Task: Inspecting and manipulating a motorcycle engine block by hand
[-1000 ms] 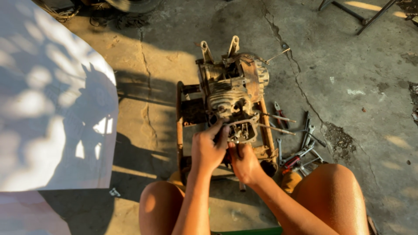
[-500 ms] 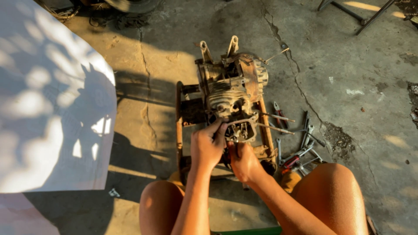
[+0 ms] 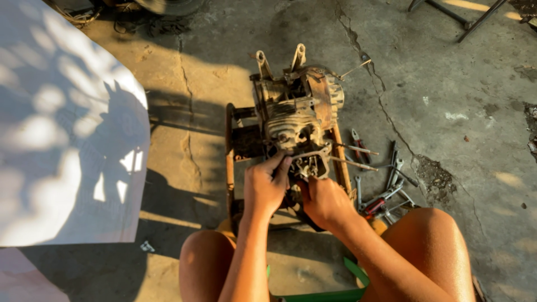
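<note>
A small grimy engine [image 3: 296, 109] sits on a rusty orange metal frame [image 3: 229, 151] on the concrete floor. At its near side hangs a metal carburetor-like part [image 3: 309, 164]. My left hand [image 3: 265, 187] has its fingers on the left edge of that part. My right hand [image 3: 324, 200] grips it from below. Both my bare knees show at the bottom of the view.
Wrenches, pliers and screwdrivers [image 3: 386, 184] lie scattered on the floor right of the frame. A large white sheet [image 3: 61, 145] covers the left side. Cracks run across the concrete [image 3: 386, 112]. A dark metal stand [image 3: 458, 17] is at the top right.
Both hands stay on the part at the engine's near side; my left fingers have shifted slightly. Nothing else has moved.
</note>
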